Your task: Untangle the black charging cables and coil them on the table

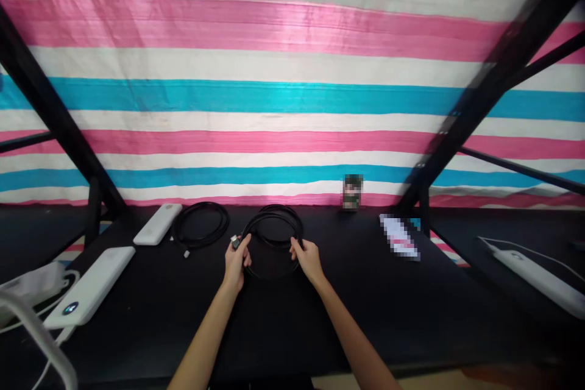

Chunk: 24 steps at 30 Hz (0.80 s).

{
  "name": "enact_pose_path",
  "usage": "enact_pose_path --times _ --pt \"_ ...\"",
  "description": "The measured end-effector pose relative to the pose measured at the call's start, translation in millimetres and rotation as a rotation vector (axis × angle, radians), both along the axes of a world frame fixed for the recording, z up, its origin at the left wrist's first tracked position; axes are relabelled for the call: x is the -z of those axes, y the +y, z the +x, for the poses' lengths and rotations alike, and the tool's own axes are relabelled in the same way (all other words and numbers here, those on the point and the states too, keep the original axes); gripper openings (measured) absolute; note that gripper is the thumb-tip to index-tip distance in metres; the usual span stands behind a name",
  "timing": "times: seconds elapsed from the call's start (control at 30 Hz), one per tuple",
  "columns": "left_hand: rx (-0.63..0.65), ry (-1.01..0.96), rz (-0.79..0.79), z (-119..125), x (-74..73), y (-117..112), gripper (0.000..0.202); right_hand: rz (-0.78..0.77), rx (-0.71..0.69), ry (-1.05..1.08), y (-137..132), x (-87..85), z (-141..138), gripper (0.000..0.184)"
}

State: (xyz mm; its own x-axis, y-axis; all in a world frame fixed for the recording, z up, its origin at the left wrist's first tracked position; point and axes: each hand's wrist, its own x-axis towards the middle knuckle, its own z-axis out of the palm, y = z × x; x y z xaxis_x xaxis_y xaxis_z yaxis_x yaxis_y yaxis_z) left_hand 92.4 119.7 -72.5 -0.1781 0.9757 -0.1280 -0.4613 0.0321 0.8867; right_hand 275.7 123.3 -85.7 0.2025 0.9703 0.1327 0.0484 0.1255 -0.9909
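Observation:
My left hand [237, 261] is closed on one side of a coiled black cable [273, 216]. By its thumb a black plug with a metal tip [234, 242] sticks up. On the coil's opposite side my right hand [308, 260] pinches the loops between thumb and fingers. The held coil is spread into a ring between both hands, above the black tabletop [283, 323]. Just behind it lies another black cable coil [286, 208], partly overlapped by the held one. Left of my hands, a further coiled black cable [223, 212] rests on the table, its light-tipped plug [186, 253] pointing toward me.
Two white power banks [158, 224] [94, 286] lie at left, near a white charger with cords [34, 285]. A pixelated small item [351, 192] and a blurred white packet [399, 237] sit at right. Black metal posts [475, 103] flank a striped sheet [274, 97].

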Motion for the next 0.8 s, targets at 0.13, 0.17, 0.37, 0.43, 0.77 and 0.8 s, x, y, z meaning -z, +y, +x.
enact_pose_path --times 0.13,0.17,0.37,0.43,0.77,0.8 --pt "0.055 0.009 -0.003 -1 -0.7 2 0.043 -0.016 0.034 -0.046 2 2.4 3 0.039" --pt "0.082 0.018 -0.001 -1 -1.3 2 0.047 -0.022 0.044 -0.046 3 2.8 4 0.04" --pt "0.238 0.103 0.002 2 -4.6 -2 0.066 -0.083 0.137 0.031 7 2.5 15 0.052" --pt "0.273 0.117 -0.003 5 -5.1 -4 0.065 -0.104 0.172 0.075 7 0.9 18 0.051" --pt "0.367 0.1 -0.001 9 -4.5 -9 0.063 -0.233 0.171 0.379 11 1.9 25 0.037" --pt "0.368 0.1 -0.001 9 -3.9 -8 0.064 -0.237 0.159 0.409 13 2.4 26 0.036"
